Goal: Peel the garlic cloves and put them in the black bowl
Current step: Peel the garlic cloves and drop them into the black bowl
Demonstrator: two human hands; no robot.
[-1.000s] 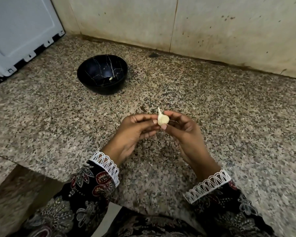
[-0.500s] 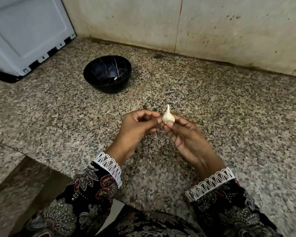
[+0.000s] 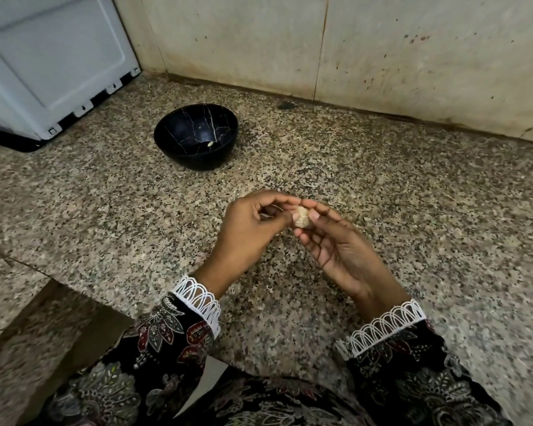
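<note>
A small pale garlic bulb (image 3: 301, 217) is held above the speckled granite counter (image 3: 413, 195). My right hand (image 3: 336, 247) pinches it between thumb and fingertips. My left hand (image 3: 250, 229) is curled beside it, its fingertips at the garlic's left side; the contact is partly hidden. The black bowl (image 3: 196, 136) with thin white veins stands on the counter beyond my hands, to the left. One small peeled clove (image 3: 210, 144) lies inside it.
A white appliance (image 3: 50, 56) occupies the back left corner. A stained tiled wall (image 3: 382, 50) runs along the back. The counter's front edge drops off at the lower left (image 3: 74, 290).
The garlic's pointed tip, upright before, is now turned down between my fingers. My left hand has closed in around its left side. The camera has shifted, so the bowl appears farther right.
</note>
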